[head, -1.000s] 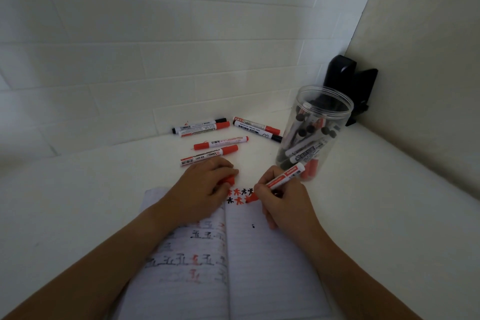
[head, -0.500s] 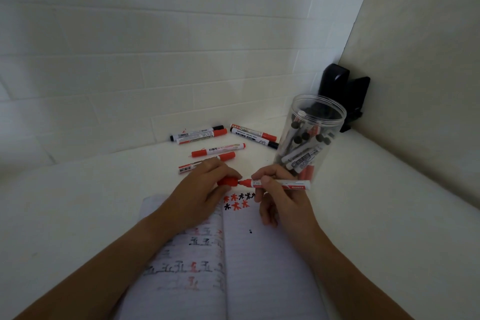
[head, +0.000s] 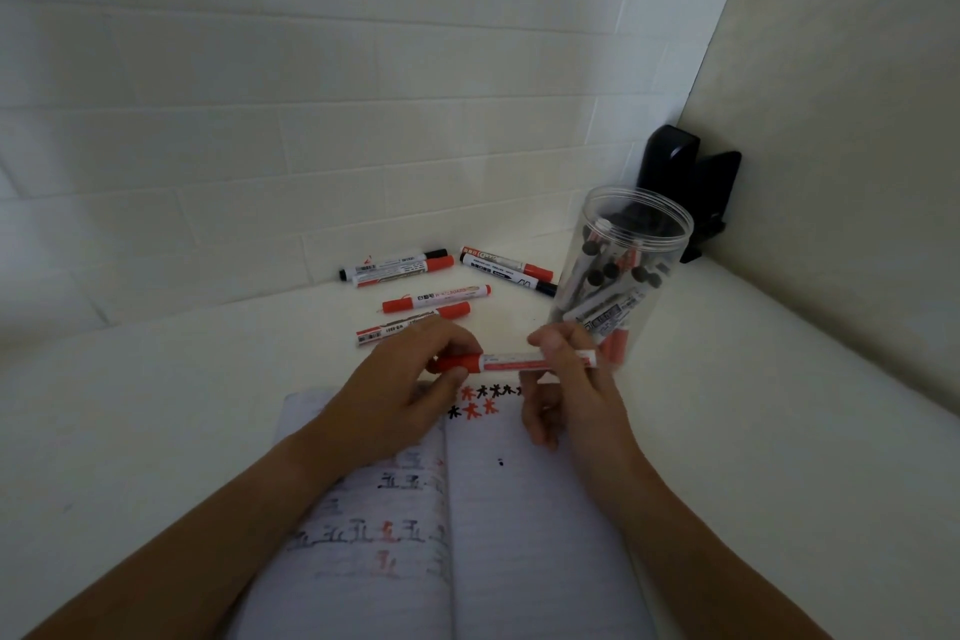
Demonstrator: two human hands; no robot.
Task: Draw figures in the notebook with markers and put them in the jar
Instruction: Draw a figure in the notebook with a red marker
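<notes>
— Head view first: what have the fingers got?

— I see my left hand [head: 400,379] with thumb and fingertips curled round the red cap [head: 460,363] of a marker [head: 514,362]. My right hand [head: 566,379] pinches the white barrel of the same marker, fingers curled about it. The marker lies level between the two hands, cap seated on the barrel, held just above the top edge of the notebook [head: 519,535].

— And the notebook itself?

— It lies open on the white table [head: 779,431], under both wrists. Small red and black figures [head: 480,400] run along the top of the right page, just below the marker. The left page carries rows of fainter characters.

— Where is the jar?

— I see the clear jar [head: 623,276] standing upright just beyond my right hand, open-topped, with several markers inside it. Six loose markers [head: 436,299] lie on the table beyond my left hand, near the tiled wall [head: 311,120]. A black object [head: 685,182] sits in the corner behind the jar; I cannot tell what it is.
</notes>
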